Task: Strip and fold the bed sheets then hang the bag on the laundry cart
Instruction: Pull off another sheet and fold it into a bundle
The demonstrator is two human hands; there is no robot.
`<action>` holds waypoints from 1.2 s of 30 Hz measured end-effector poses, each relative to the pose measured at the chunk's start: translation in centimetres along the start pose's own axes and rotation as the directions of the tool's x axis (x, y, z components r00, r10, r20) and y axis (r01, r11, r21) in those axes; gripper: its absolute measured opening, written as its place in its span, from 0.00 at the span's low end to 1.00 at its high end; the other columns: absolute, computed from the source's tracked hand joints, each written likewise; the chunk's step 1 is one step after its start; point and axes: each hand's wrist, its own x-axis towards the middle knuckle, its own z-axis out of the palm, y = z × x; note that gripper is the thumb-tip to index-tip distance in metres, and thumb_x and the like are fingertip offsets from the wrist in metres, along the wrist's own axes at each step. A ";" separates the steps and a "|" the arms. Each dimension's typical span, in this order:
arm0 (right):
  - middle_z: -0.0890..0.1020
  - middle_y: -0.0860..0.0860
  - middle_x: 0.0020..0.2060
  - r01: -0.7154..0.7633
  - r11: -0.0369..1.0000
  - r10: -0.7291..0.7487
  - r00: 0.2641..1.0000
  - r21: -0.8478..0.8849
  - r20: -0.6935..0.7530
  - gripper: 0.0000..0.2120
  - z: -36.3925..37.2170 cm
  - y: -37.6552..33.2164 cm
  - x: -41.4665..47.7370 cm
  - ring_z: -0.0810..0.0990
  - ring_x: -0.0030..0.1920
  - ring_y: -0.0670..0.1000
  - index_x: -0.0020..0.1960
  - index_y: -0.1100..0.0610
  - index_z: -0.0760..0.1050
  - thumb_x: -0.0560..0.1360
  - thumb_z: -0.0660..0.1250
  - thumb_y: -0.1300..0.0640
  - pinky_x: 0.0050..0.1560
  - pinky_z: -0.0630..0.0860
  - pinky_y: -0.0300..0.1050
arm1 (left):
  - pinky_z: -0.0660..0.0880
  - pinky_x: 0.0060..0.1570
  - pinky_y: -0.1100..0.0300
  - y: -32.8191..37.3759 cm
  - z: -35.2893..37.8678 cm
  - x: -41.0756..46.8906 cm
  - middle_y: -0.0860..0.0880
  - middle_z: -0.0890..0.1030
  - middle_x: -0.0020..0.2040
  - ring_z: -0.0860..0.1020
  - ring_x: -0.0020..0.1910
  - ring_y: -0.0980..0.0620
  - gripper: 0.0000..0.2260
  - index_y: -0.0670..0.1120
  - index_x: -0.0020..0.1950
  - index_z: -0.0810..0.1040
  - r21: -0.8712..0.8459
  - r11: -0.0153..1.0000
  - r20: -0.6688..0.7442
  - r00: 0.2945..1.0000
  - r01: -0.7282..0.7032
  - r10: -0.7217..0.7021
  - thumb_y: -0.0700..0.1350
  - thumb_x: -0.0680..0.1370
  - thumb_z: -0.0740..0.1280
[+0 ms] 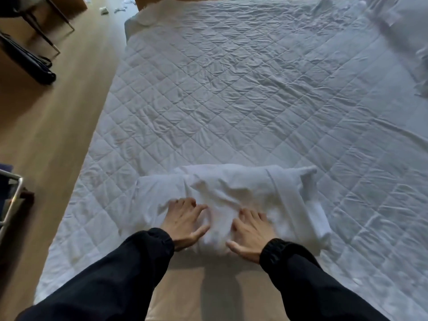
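A folded white sheet bundle (231, 188) lies on the quilted mattress pad (231, 89) near the bed's foot edge. My left hand (185, 222) presses flat on the bundle's near left part, fingers spread. Beside it, my right hand (251, 232) presses the near middle of the bundle, fingers also spread. Both arms wear black sleeves. A folded strip of the sheet runs down the bundle's right side (289, 200). No bag is in view.
A metal frame (11, 200), possibly the cart, shows at the left edge. Wooden floor (58, 135) runs along the bed's left side, with chair legs (46, 31) and small white scraps (104, 10) farther back. White linen (407, 31) lies at the bed's far right.
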 end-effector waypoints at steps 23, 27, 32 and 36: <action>0.58 0.64 0.74 -0.219 0.976 0.205 0.940 -0.022 -0.273 0.35 10.4 4.2 13.3 0.51 0.75 0.64 0.74 0.57 0.59 0.72 0.55 0.42 0.73 0.41 0.64 | 0.42 0.69 0.31 -3.1 12.2 9.8 0.41 0.56 0.77 0.54 0.76 0.38 0.36 0.49 0.77 0.56 -0.012 0.986 -0.152 0.974 0.169 -0.169 0.60 0.71 0.58; 0.59 0.65 0.74 -0.192 0.981 0.185 0.935 0.007 -0.303 0.34 11.1 4.5 13.7 0.52 0.75 0.65 0.73 0.58 0.61 0.71 0.58 0.43 0.74 0.38 0.60 | 0.43 0.70 0.31 -3.4 13.3 10.3 0.40 0.60 0.76 0.57 0.75 0.37 0.36 0.48 0.75 0.59 -0.050 0.989 -0.215 0.965 0.142 -0.150 0.59 0.69 0.61; 0.58 0.64 0.74 -0.233 0.971 0.215 0.944 -0.044 -0.249 0.34 9.6 3.7 12.8 0.50 0.75 0.64 0.73 0.58 0.60 0.72 0.54 0.42 0.73 0.38 0.62 | 0.42 0.70 0.31 -3.1 11.8 9.3 0.40 0.60 0.75 0.57 0.75 0.38 0.36 0.48 0.75 0.59 -0.052 0.988 -0.213 0.965 0.147 -0.155 0.59 0.69 0.61; 0.61 0.63 0.73 -0.263 0.964 0.249 0.939 -0.028 -0.237 0.33 7.0 2.4 12.1 0.55 0.75 0.64 0.72 0.59 0.62 0.71 0.53 0.44 0.71 0.43 0.68 | 0.46 0.70 0.32 -3.1 9.0 8.2 0.41 0.61 0.76 0.58 0.75 0.40 0.34 0.48 0.76 0.58 -0.062 0.988 -0.192 0.970 0.141 -0.150 0.59 0.73 0.58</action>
